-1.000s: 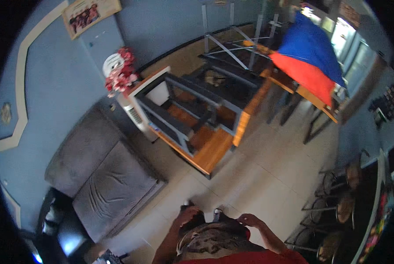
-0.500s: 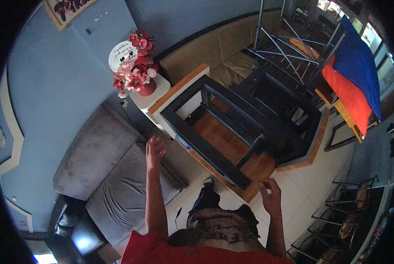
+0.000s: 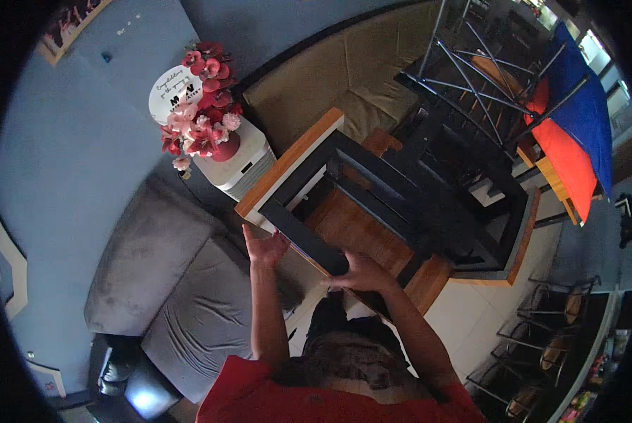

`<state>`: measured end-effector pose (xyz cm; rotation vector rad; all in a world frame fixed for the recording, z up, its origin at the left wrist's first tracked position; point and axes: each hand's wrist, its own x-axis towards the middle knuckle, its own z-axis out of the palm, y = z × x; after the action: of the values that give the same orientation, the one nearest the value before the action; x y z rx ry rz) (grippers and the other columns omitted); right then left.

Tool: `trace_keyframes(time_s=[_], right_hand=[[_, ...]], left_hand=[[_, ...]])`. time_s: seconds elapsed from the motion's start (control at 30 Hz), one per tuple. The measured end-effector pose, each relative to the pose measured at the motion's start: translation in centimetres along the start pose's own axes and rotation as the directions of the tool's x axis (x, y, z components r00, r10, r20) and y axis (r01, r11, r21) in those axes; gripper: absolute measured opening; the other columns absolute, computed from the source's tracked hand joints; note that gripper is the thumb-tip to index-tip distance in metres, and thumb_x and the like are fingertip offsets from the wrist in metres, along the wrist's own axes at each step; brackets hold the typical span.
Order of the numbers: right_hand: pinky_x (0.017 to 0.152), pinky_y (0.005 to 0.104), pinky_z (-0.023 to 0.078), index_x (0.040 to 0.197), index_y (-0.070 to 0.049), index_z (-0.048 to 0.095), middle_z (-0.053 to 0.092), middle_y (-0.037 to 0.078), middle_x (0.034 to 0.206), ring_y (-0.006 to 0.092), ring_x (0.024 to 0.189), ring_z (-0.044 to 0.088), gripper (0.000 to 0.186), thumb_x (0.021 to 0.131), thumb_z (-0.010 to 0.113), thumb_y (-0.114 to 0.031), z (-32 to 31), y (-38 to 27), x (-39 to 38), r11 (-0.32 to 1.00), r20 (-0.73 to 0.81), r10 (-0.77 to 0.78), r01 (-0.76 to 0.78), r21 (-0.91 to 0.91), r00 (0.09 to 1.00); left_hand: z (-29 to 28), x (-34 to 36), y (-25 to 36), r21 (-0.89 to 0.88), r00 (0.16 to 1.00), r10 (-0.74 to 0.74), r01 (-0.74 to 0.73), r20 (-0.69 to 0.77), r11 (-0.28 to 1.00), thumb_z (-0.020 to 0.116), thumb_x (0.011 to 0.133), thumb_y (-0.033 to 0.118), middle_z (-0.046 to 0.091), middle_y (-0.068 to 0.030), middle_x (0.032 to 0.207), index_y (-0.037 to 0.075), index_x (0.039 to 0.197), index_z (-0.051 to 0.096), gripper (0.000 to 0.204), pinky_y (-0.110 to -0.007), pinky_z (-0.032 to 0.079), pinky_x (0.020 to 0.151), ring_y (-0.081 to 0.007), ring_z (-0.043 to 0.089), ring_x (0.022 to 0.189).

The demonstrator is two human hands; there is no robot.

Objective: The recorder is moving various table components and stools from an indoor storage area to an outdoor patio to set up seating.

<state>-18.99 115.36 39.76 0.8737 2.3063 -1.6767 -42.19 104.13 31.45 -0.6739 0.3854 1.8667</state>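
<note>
A large black-framed counter [image 3: 309, 236] with wood-coloured boards stands in front of me, its open frame facing up. My right hand [image 3: 362, 273] is wrapped over the near black beam, fingers on its upper face and thumb at the outer edge. Beside the counter's left corner, my left hand [image 3: 265, 248] is open, with fingers spread and the thumb raised. Its fingertips come close to the pale side panel; whether they touch it I cannot tell.
A grey sofa [image 3: 203, 303] lies to my left. Beyond it, a white appliance [image 3: 242, 158] carries a red pot of artificial flowers [image 3: 207, 127]. A brown bench [image 3: 330, 77] lines the far wall. Metal frames, a blue-and-red cloth [image 3: 577, 134] and several stools [image 3: 520, 359] are on the right.
My right hand has moved left from the counter's near right corner onto the near beam and closed on it. My left hand has shifted slightly right, nearer the counter. The view has shifted a little.
</note>
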Motion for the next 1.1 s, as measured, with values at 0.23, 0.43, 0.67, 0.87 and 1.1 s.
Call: trace_keyframes(time_s=[0.23,0.43,0.67,0.87,1.1], right_hand=[[0.092,0.0409,0.044,0.124,0.006,0.046,0.055,0.027,0.116,0.0353,0.110,0.055,0.076,0.063,0.070,-0.033,2.1,-0.6,1.1,0.987,-0.078,0.040,-0.052,-0.151,0.996],[0.091,0.0414,0.043,0.120,0.007,0.048,0.056,0.026,0.112,0.0380,0.106,0.055,0.073,0.063,0.070,-0.033,3.6,0.7,0.8,0.989,-0.152,-0.097,0.079,-0.124,0.984],[0.094,0.0414,0.042,0.123,0.007,0.045,0.054,0.028,0.116,0.0380,0.109,0.054,0.077,0.069,0.070,-0.040,5.2,-1.6,-0.8,0.990,-0.047,0.000,-0.006,-0.140,0.999],[0.091,0.0431,0.043,0.118,0.005,0.050,0.057,0.026,0.111,0.0367,0.104,0.057,0.071,0.075,0.068,-0.048,4.5,-2.8,-1.7,0.989,-0.049,-0.063,0.056,-0.134,0.997],[0.095,0.0418,0.039,0.124,0.001,0.047,0.055,0.022,0.116,0.0378,0.110,0.051,0.068,0.087,0.046,-0.057,-7.3,-6.2,10.2,0.794,-0.568,-0.501,0.086,-0.602,0.653]], left_hand=[[-3.0,5.4,2.7,-0.003,0.925,0.367,-0.369,0.100,0.930,0.052,0.084,0.048,0.062,-0.0088,0.107,0.008,0.116,0.054,0.050,-0.044,0.051,0.084,-0.0268,0.061,0.097],[-2.2,3.7,2.6,0.018,0.927,0.340,-0.347,0.158,0.938,0.050,0.085,0.048,0.063,-0.0097,0.103,0.007,0.114,0.056,0.050,-0.045,0.051,0.084,-0.0282,0.061,0.095],[-4.2,1.8,4.3,0.117,0.911,0.391,-0.406,0.130,0.906,0.048,0.085,0.055,0.063,-0.0100,0.105,0.007,0.116,0.055,0.058,-0.046,0.050,0.085,-0.0290,0.061,0.096],[-6.3,0.7,4.9,0.088,0.924,0.380,-0.377,-0.031,0.922,0.040,0.087,0.063,0.062,-0.0082,0.112,0.009,0.118,0.055,0.064,-0.049,0.047,0.090,-0.0294,0.059,0.102],[-5.3,0.8,3.9,-0.026,0.940,0.337,-0.336,0.058,0.942,0.039,0.086,0.066,0.061,-0.0081,0.113,0.009,0.119,0.054,0.067,-0.047,0.048,0.089,-0.0280,0.058,0.103]])
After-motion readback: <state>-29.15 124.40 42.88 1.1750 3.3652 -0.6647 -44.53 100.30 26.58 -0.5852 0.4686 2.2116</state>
